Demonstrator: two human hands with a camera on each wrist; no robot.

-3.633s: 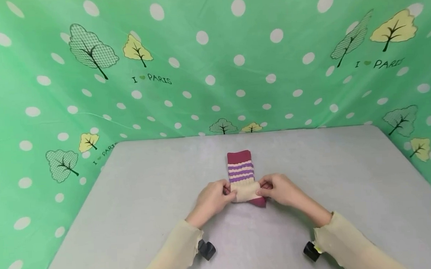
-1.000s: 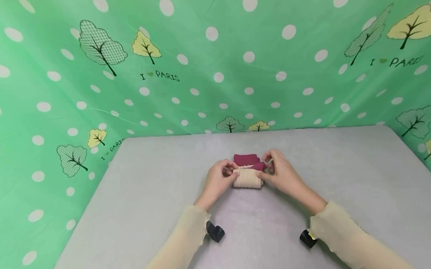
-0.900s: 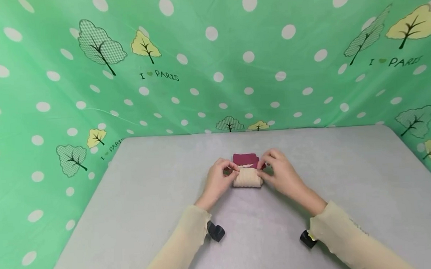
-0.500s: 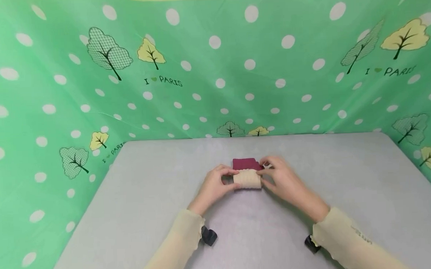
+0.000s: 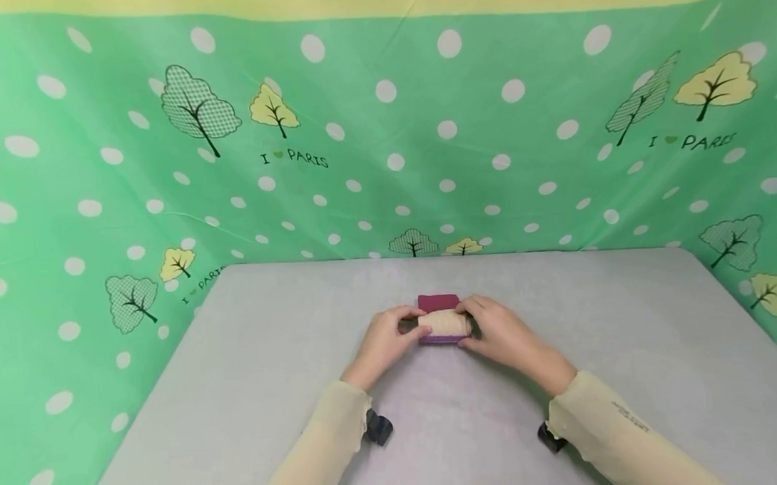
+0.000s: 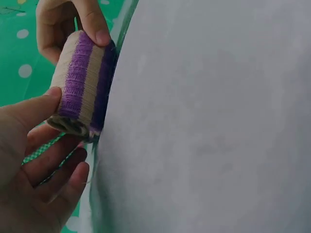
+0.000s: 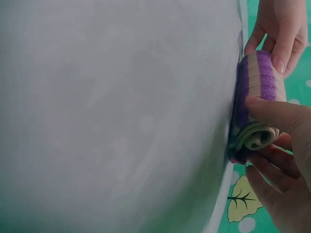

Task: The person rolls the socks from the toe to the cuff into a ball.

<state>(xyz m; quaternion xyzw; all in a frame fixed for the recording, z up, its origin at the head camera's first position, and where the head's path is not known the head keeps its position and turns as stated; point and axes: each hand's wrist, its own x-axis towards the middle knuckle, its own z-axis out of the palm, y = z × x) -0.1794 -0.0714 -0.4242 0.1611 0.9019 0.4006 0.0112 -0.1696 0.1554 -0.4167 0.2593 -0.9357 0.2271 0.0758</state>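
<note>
A knitted sock (image 5: 444, 324), cream with purple stripes, is rolled into a short cylinder on the table. Its flat maroon cuff (image 5: 438, 302) sticks out on the far side. My left hand (image 5: 382, 342) holds the left end, thumb on the near side of the roll and fingers on the far side. At the other end, my right hand (image 5: 502, 338) grips in the same way. The right wrist view shows the spiral layers of the rolled end (image 7: 257, 138). Purple and cream bands face the near side in the left wrist view.
The grey-covered table (image 5: 271, 389) spreads wide around the hands. Behind it hangs a green curtain (image 5: 361, 208) with white dots and printed trees. Black wrist devices (image 5: 378, 428) sit by the sleeve cuffs.
Earlier the sock lay lengthwise with its foot end folded over. Both hands have rolled it up toward the cuff, and less maroon shows now; a purple stripe has come round to the near side.
</note>
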